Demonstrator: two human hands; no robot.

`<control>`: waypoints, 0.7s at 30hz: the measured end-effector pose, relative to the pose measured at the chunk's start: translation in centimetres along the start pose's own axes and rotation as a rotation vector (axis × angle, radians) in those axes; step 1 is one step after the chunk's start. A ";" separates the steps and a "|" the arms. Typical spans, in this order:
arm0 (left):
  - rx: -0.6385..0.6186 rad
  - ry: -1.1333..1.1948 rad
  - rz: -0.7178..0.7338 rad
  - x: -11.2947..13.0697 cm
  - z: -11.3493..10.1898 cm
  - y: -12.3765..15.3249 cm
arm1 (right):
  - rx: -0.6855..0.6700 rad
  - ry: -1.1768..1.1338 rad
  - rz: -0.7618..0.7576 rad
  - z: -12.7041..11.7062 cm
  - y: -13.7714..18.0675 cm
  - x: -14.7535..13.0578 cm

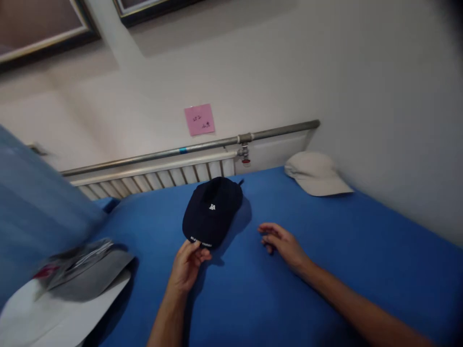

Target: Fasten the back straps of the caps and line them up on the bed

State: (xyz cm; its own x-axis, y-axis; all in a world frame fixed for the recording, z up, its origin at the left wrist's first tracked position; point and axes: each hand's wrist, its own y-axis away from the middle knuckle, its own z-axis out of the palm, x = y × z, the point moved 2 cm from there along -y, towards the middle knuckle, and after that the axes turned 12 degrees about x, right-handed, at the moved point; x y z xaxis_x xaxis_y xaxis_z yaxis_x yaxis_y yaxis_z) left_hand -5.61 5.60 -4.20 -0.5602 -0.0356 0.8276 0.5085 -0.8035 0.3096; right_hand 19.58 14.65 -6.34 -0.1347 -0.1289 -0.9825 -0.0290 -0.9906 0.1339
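Observation:
A dark navy baseball cap (pixel 213 209) with a small white logo on its front and white lettering along the brim is in the middle of the view. My left hand (pixel 187 265) pinches the front edge of its brim, thumb on top. The cap's shadow falls on the blue surface to its right. My right hand (pixel 280 241) hovers to the right of the cap, apart from it, fingers loosely curved with nothing in them. At the back right lies a beige cap (pixel 314 173), touched by neither hand.
On the blue table (pixel 231 308), at lower left, a grey cap (pixel 94 274) rests on a white hat (pixel 65 318). Behind are a radiator (pixel 162 179), a metal pipe (pixel 202 146) with a valve, and a wall with a pink note (pixel 199 119). A blue curtain (pixel 39 193) hangs left.

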 end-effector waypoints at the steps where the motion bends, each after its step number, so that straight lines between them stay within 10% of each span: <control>1: -0.099 -0.043 -0.031 -0.5 0.3 0.4 | -0.004 -0.087 0.042 -0.2 -0.1 -0.2; 7: -0.361 -0.175 -0.102 -2.3 0.7 0.4 | -0.191 -0.444 0.257 -1.6 0.8 -2.2; 21: -0.020 -0.242 0.020 -2.9 0.9 -0.7 | -0.117 -0.169 -0.155 -1.3 1.6 -3.3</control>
State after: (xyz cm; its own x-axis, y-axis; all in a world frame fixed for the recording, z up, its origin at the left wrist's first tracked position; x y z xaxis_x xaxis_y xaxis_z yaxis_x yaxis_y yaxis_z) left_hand -3.79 6.82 -6.36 -0.3760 0.0893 0.9223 0.5036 -0.8158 0.2843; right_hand 21.26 13.46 -3.04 -0.3012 0.0250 -0.9532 0.0514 -0.9978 -0.0425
